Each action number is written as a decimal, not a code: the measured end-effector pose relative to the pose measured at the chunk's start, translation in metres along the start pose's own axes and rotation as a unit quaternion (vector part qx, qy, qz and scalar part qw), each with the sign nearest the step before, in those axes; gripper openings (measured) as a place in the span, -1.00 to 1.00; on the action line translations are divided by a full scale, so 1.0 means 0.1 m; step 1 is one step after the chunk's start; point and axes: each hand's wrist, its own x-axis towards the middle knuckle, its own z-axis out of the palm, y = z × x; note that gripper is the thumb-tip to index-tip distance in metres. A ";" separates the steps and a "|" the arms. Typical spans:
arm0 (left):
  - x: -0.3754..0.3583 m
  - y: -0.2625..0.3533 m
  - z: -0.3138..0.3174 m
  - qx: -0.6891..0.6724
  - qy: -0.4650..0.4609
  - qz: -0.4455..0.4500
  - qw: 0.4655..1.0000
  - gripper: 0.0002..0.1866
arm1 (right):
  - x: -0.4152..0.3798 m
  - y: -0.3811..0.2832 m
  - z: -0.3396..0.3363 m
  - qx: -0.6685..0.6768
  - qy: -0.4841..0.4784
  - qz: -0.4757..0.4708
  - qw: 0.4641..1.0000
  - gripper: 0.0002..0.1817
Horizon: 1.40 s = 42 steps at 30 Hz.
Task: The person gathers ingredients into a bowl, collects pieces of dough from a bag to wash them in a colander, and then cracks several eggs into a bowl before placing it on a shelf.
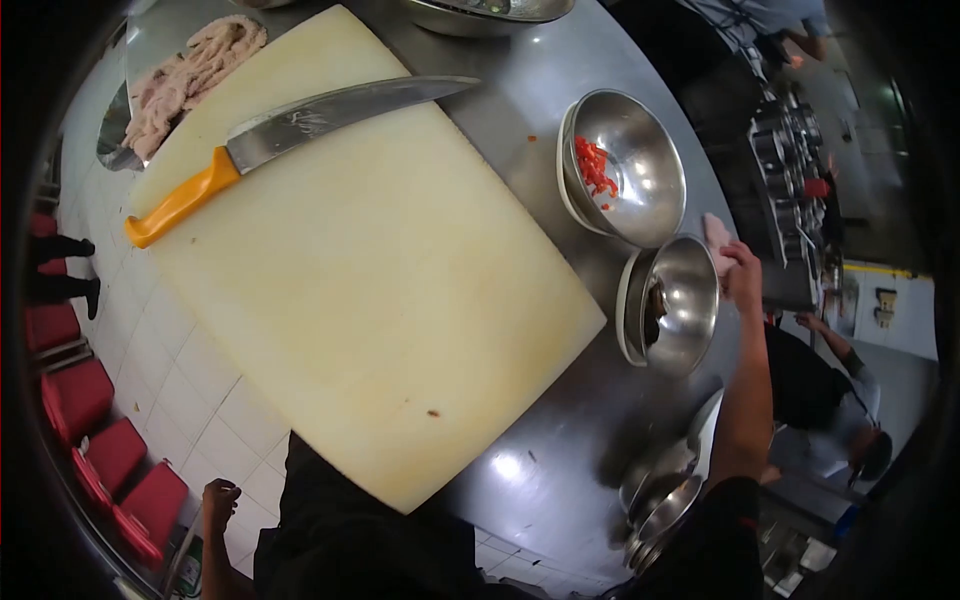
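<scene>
Going by a clock laid over the big white board, the pink cloth is at 3 o'clock, on the bench. The right hand has its fingers bent and touching the cloth, but I cannot tell if they grip it. Just beside it is a metal bowl with dark bits inside. At 2 o'clock another metal bowl holds red bits. A big knife lies on the board at 11 o'clock. The left hand hangs at 7 o'clock, half open, holding nothing I can see.
</scene>
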 end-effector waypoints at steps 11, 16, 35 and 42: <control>0.93 1.05 -0.54 -0.086 -0.125 0.241 0.959 -0.71 | -1.59 -1.95 0.21 0.069 -0.043 0.320 0.944 -0.81; 0.52 1.83 0.15 -0.100 -0.499 0.258 0.821 -0.61 | -1.93 -2.43 0.36 0.071 -0.021 0.274 0.959 -0.74; -1.65 2.52 1.93 -0.262 -0.725 -0.070 0.633 -0.52 | -3.27 -5.15 0.80 0.030 0.000 0.165 0.986 -0.66; -1.53 2.50 1.94 -0.239 -0.741 -0.048 0.625 -0.56 | -2.74 -4.38 0.34 0.061 0.201 0.196 0.958 -0.72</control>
